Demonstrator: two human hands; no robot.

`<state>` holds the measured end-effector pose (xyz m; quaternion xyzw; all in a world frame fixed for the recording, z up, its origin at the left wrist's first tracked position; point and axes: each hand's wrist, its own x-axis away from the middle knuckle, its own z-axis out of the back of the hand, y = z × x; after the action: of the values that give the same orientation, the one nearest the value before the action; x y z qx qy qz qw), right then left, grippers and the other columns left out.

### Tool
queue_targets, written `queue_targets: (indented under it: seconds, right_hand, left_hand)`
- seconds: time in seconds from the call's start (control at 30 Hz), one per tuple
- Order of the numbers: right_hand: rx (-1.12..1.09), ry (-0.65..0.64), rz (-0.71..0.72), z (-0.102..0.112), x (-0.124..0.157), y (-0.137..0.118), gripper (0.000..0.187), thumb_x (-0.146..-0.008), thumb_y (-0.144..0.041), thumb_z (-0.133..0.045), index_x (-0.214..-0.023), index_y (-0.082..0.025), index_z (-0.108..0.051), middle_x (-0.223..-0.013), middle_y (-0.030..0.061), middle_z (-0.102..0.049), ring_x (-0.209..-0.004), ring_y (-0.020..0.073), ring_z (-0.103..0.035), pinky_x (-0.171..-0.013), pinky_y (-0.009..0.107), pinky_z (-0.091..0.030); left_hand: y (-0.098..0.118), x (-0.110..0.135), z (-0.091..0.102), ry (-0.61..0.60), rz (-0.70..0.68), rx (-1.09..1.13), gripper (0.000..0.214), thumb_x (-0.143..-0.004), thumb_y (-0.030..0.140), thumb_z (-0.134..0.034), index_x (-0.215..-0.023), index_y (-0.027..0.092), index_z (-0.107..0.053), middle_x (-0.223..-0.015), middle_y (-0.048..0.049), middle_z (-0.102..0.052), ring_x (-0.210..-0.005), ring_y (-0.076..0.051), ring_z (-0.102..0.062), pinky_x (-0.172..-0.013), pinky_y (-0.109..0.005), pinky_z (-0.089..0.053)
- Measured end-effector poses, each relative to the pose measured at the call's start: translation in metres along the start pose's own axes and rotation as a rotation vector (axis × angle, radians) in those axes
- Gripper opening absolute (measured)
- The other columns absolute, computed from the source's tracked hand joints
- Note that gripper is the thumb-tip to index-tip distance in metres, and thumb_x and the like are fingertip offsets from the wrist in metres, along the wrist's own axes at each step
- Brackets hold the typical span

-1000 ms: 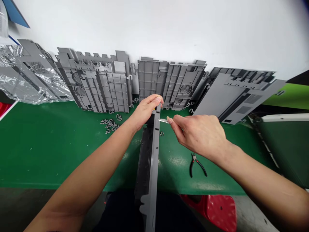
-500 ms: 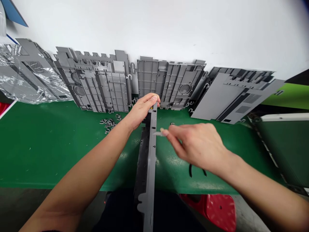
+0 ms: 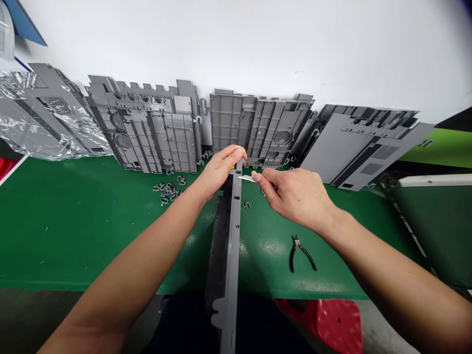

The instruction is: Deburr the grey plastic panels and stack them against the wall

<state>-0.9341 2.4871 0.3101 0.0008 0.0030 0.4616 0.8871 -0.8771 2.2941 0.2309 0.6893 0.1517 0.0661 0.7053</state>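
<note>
My left hand point(image 3: 222, 169) grips the far end of a grey molded plastic panel point(image 3: 232, 250), which stands on edge and runs toward my body. A bit of yellow shows beside the fingers. In my right hand point(image 3: 300, 196) is a small blade point(image 3: 246, 178), pinched between thumb and fingers; its handle is hidden in the fist. The blade's tip is at the panel's narrow edge, close to a slot near the left hand. Whether it touches the plastic I cannot tell. A small grey hook-shaped piece point(image 3: 247, 205) lies just right of the panel.
Grey panels point(image 3: 261, 123) lean along the white wall, the leftmost under clear plastic film point(image 3: 55, 118). Several hook-shaped offcuts point(image 3: 168, 189) lie on the green table point(image 3: 73, 221). Side cutters point(image 3: 297, 243) rest below my right wrist. A red stool point(image 3: 337, 319) stands under the table's front edge.
My right hand has moved away from me along the panel's edge, bringing the blade nearer my left hand. The side cutters, mostly covered before, now show whole. My left hand keeps its grip.
</note>
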Motion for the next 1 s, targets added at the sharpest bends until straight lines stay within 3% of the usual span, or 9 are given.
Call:
queue_targets:
  seconds: [0.23, 0.33, 0.47, 0.67, 1.0]
  right_hand:
    - [-0.079, -0.005, 0.076, 0.005, 0.015, 0.0, 0.054, -0.109, -0.057, -0.029, -0.073, -0.022, -0.049, -0.054, -0.0035, -0.046, -0.05, 0.0134, -0.031, -0.056, 0.031, -0.015]
    - [-0.255, -0.078, 0.114, 0.009, 0.046, -0.008, 0.051, -0.11, -0.055, -0.033, -0.072, -0.022, -0.045, -0.054, -0.0054, -0.044, -0.048, 0.0123, -0.032, -0.055, 0.031, -0.018]
    - [-0.374, -0.178, 0.189, 0.004, 0.107, -0.029, 0.043, -0.111, -0.044, -0.039, -0.073, -0.024, -0.048, -0.058, -0.0055, -0.051, -0.048, 0.012, -0.04, -0.055, 0.031, -0.024]
    - [-0.303, 0.049, 0.267, -0.013, 0.169, -0.05, 0.032, -0.107, -0.029, -0.05, -0.075, -0.025, -0.049, -0.06, -0.0059, -0.052, -0.047, 0.0122, -0.049, -0.052, 0.033, -0.028]
    - [-0.067, 0.215, 0.26, -0.016, 0.193, -0.058, 0.019, -0.103, -0.032, -0.057, -0.088, -0.022, -0.061, -0.062, -0.0045, -0.053, -0.049, 0.0126, -0.054, -0.053, 0.035, -0.031]
  left_hand:
    - [0.0, 0.0, -0.001, 0.017, -0.009, -0.006, 0.034, -0.099, 0.054, -0.049, -0.094, 0.024, -0.065, -0.098, -0.0023, -0.065, -0.093, -0.019, -0.057, -0.086, -0.032, -0.046]
    - [-0.001, 0.001, -0.001, 0.033, -0.02, 0.001, 0.034, -0.099, 0.053, -0.05, -0.094, 0.024, -0.065, -0.096, -0.0024, -0.066, -0.092, -0.019, -0.058, -0.087, -0.033, -0.046]
    - [-0.002, 0.001, -0.002, 0.035, -0.017, -0.018, 0.034, -0.099, 0.054, -0.049, -0.094, 0.024, -0.065, -0.096, -0.0038, -0.066, -0.089, -0.02, -0.056, -0.082, -0.034, -0.047]
    - [-0.005, -0.003, -0.007, 0.024, -0.053, -0.026, 0.031, -0.101, 0.048, -0.049, -0.09, 0.024, -0.064, -0.093, -0.003, -0.065, -0.086, -0.018, -0.056, -0.081, -0.032, -0.047]
    - [-0.005, -0.004, -0.01, 0.022, -0.07, -0.052, 0.031, -0.104, 0.045, -0.045, -0.089, 0.024, -0.062, -0.092, -0.0031, -0.065, -0.087, -0.017, -0.057, -0.087, -0.033, -0.049]
